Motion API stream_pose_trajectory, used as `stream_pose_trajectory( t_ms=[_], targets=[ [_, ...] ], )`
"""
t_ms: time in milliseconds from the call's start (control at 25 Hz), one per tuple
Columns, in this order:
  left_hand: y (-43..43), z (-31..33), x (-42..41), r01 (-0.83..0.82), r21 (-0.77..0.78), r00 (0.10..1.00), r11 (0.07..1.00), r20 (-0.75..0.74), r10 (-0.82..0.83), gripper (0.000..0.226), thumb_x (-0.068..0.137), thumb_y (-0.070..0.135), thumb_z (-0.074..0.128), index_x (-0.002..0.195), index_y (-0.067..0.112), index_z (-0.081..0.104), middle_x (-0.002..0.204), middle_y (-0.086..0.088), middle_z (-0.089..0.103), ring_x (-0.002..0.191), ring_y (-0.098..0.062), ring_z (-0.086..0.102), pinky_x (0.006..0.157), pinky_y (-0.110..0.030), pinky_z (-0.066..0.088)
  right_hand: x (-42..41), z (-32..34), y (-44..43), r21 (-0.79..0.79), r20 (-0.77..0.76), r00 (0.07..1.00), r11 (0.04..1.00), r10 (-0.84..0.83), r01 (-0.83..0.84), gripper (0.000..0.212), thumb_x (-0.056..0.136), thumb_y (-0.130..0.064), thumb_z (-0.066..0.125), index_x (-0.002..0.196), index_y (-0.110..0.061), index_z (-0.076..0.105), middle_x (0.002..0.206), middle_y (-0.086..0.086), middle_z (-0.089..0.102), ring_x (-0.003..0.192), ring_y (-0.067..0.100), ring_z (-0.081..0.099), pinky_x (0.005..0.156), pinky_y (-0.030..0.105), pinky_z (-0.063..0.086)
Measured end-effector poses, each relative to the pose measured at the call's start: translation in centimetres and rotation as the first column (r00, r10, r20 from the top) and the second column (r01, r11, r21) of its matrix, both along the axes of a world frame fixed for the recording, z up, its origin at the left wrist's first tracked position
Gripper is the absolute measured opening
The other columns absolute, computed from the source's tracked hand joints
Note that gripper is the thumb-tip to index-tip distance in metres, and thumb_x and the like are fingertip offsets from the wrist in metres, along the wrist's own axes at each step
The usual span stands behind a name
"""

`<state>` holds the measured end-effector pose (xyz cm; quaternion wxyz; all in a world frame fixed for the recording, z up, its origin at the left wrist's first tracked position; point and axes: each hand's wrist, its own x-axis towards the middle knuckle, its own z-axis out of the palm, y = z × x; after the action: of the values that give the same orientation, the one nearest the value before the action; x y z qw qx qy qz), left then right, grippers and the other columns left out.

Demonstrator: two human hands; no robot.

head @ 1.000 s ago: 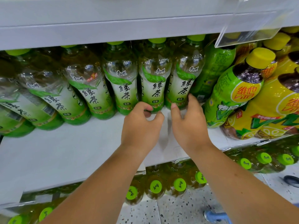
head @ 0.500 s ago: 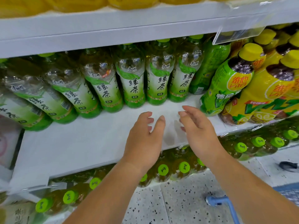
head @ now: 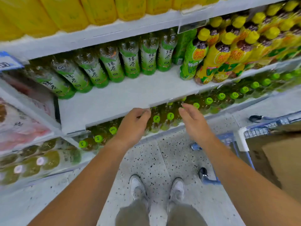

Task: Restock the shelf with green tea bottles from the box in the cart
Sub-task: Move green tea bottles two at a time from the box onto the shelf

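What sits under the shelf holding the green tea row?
A row of green-capped bottles. The shelf hides whatever stands behind them; the left hand and right hand cover a few.

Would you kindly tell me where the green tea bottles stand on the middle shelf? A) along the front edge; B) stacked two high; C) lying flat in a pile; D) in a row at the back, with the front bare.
D: the green tea bottles stand upright in a row at the back of the shelf, and its front part shows bare white board.
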<state>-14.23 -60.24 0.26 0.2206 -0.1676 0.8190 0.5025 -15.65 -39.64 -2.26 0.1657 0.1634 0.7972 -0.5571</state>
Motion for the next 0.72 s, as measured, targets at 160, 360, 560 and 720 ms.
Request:
stream_pose_trajectory(
  t_ms=[160, 360, 560, 720],
  targets=[
    [-0.4, 3.2, 4.6, 0.026, 0.023, 0.999, 0.999, 0.043, -0.027, 0.057, 0.1, 0.057, 0.045, 0.147, 0.024, 0.045, 0.145, 0.007, 0.05, 0.121, -0.013, 0.05, 0.096, -0.033, 0.039, 5.6, 2.8, 0.6, 0.012, 0.084, 0.996, 1.0, -0.007, 0.006, 0.047, 0.102, -0.041, 0.049, 0.145, -0.022, 0.045, 0.129, -0.011, 0.05, 0.118, 0.007, 0.047, 0.094, 0.026, 0.036],
    [1.8, 5.7, 9.0, 0.14, 0.034, 0.988, 0.99, 0.061, -0.142, 0.059, 0.099, 0.058, 0.045, 0.148, 0.025, 0.043, 0.151, 0.005, 0.045, 0.126, -0.014, 0.049, 0.097, -0.034, 0.041, 12.9, 6.2, 3.0, 0.046, 0.159, 0.984, 0.997, -0.075, 0.068, 0.051, 0.102, -0.043, 0.046, 0.148, -0.023, 0.041, 0.139, -0.009, 0.046, 0.121, 0.009, 0.045, 0.096, 0.029, 0.037],
    [6.1, 8.6, 11.9, 0.189, 0.049, 0.978, 0.981, 0.085, -0.192, 0.06, 0.1, 0.057, 0.045, 0.149, 0.024, 0.041, 0.152, 0.005, 0.044, 0.133, -0.017, 0.045, 0.096, -0.032, 0.038, 18.0, 9.4, 8.0, 0.069, 0.161, 0.98, 0.992, -0.117, 0.107, 0.051, 0.104, -0.04, 0.045, 0.15, -0.021, 0.038, 0.152, -0.002, 0.043, 0.137, 0.017, 0.043, 0.097, 0.027, 0.037],
    [11.6, 11.0, 13.6, 0.244, 0.06, 0.97, 0.968, 0.002, -0.244, 0.061, 0.101, 0.051, 0.049, 0.152, 0.022, 0.038, 0.155, 0.005, 0.04, 0.139, -0.017, 0.042, 0.11, -0.038, 0.037, 20.3, 11.2, 13.7, 0.093, 0.124, 0.987, 0.992, -0.1, 0.089, 0.049, 0.104, -0.04, 0.044, 0.149, -0.021, 0.04, 0.145, -0.006, 0.045, 0.135, 0.016, 0.045, 0.102, 0.029, 0.037]
  ],
)
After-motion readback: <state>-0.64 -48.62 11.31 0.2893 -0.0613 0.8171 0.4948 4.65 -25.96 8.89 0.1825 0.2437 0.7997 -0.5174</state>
